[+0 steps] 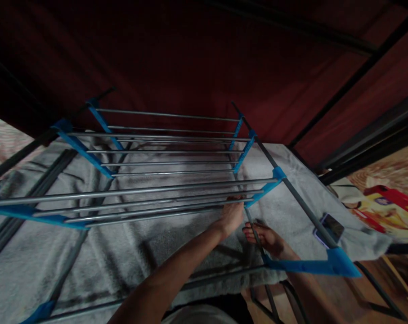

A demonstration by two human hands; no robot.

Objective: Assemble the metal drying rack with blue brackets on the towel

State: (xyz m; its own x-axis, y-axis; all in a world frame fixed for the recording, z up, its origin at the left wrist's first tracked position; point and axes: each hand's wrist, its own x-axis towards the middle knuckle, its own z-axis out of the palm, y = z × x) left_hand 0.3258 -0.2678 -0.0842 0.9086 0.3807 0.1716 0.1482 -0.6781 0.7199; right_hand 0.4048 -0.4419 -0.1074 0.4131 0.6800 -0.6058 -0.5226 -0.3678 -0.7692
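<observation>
A drying rack [177, 194] of grey metal rods and blue plastic brackets stands over a grey blanket. My left hand [232, 215] reaches under the front group of rods, with its fingers closed at their right end, beside the blue bracket [262, 194]. The rods partly cover those fingers. Lower and to the right is my right hand [265, 238], palm turned up, behind a thin slanting tube [257, 236] of the rack. Its fingers are apart and loosely bent, and the tube crosses in front of them. A larger blue bracket [315, 267] lies over the right wrist.
The grey blanket [186, 240] lies wrinkled beneath the rack. A phone [329, 229] rests on it at the right, by a side tube. Farther right is a red and yellow package [389, 209]. Dark red fabric [177, 54] hangs behind, with dark metal bars [352, 76].
</observation>
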